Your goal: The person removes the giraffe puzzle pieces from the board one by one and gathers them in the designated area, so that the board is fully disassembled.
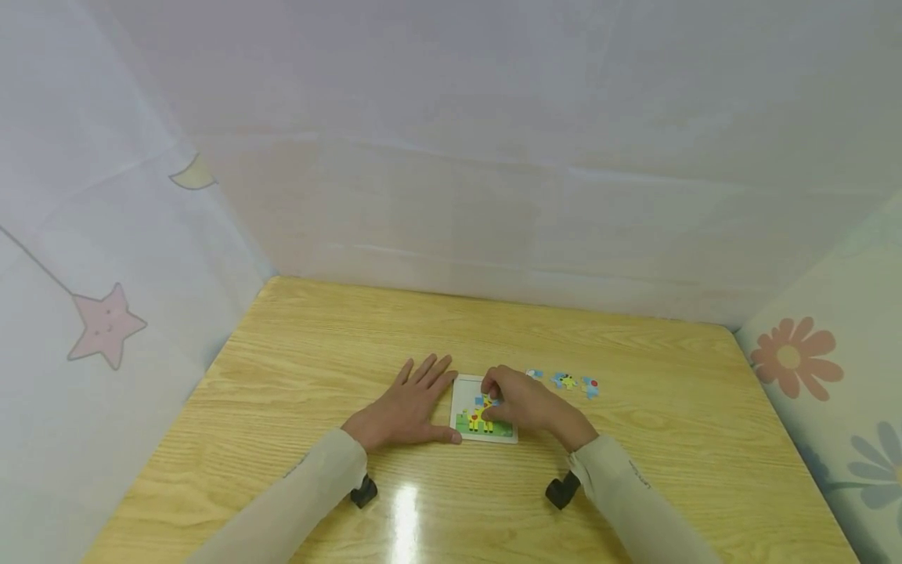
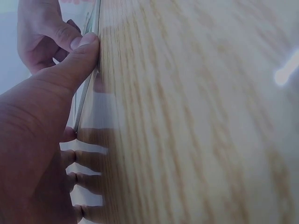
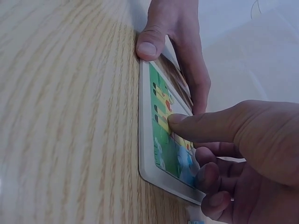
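Sleeves, two, pale beige cloth with small dark lettering: left sleeve (image 1: 303, 486) and right sleeve (image 1: 627, 486), one behind each of my hands, with a black wrist block (image 1: 561, 491) showing beneath the right cuff. Left hand (image 1: 409, 411): fingers straight and fanned wide, gripping nothing; thumb tip on the board's near left corner, forefinger tip at its far left corner, the remaining fingers reaching onto the table. Right hand (image 1: 521, 398): bent above the board, fingers curled inward, thumb tip touching the picture; whether a piece is pinched between thumb and fingers, I cannot tell. Puzzle board (image 1: 468, 388), one: thin, flat, nearly square, rounded corners, smooth white rim; lying on the table between my two hands, partly under the right. Face of same: yellow giraffe (image 1: 474, 419) with red patches and dark hooves, on a printed green ground, some blue beside its upper part; the bare area of the board, off my left forefinger, is white. Loose jigsaw pieces (image 1: 564, 381), three, flat and knobbed, blue with yellow, white and red: just beyond my right hand, to its right. Table (image 1: 338, 345), one, beneath both hands: yellowish wood grain, streaked, glossy, a bright reflection between my forearms.
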The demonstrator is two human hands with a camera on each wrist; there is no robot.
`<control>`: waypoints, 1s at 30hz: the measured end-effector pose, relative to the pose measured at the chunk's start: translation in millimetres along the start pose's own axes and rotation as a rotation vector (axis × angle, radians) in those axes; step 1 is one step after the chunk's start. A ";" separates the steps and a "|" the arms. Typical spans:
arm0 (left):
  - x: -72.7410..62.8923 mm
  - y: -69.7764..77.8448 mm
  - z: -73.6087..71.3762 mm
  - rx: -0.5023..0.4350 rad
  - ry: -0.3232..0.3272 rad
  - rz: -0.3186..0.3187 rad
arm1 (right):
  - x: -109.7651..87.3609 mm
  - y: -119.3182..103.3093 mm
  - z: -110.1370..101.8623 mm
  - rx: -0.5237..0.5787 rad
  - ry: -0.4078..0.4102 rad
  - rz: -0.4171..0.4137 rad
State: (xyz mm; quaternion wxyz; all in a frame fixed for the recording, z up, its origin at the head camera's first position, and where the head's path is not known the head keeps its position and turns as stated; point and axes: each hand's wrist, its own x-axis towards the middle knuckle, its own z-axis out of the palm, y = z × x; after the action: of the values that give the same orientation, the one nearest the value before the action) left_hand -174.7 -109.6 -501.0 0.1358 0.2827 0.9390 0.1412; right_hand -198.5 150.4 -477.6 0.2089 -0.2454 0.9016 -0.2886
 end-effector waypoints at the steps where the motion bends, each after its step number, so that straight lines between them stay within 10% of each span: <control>1: 0.0 0.2 -0.3 -0.002 -0.001 0.000 | -0.1 0.0 -0.1 0.003 0.003 -0.001; 30: 0.0 0.9 -0.4 0.012 0.008 0.005 | -7.4 -5.1 2.0 0.007 0.062 -0.049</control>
State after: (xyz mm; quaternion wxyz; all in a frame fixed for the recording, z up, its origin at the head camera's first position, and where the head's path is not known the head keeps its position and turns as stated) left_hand -174.4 -109.0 -500.3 0.1301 0.2852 0.9396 0.1372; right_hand -190.0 150.1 -474.2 0.1746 -0.2575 0.9003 -0.3043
